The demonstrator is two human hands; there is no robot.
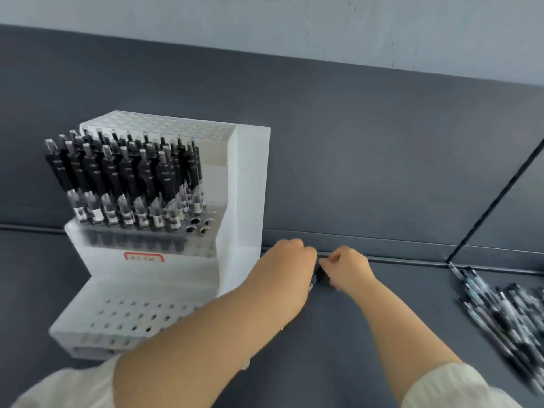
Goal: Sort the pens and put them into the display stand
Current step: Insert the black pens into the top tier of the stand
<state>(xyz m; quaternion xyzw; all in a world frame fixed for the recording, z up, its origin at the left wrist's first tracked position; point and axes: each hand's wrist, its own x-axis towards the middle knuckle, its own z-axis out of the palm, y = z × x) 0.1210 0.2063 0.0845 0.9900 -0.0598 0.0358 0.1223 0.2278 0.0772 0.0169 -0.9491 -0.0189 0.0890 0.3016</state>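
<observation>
Head view: the held pens [319, 276] are sitting between both hands at centre frame, and a slip looks like the main risk.

Only a dark sliver is showing, so the count is impossible to tell. If either grip is loosening while they are being squared up, they are likely to be dropping onto the desk [382, 334] or rolling away. Going in tilted, one risks knocking the crowded standing pens [123, 178] beside the few open holes [200, 225]. The left hand [290, 260] is curling knuckles-up over one end, its grip closed around them. The right hand [347, 267] is pinching the other end, fingers bent. Both are hovering just right of the display stand [244, 187], with the loose pens [506, 313] lying at lower right.
</observation>
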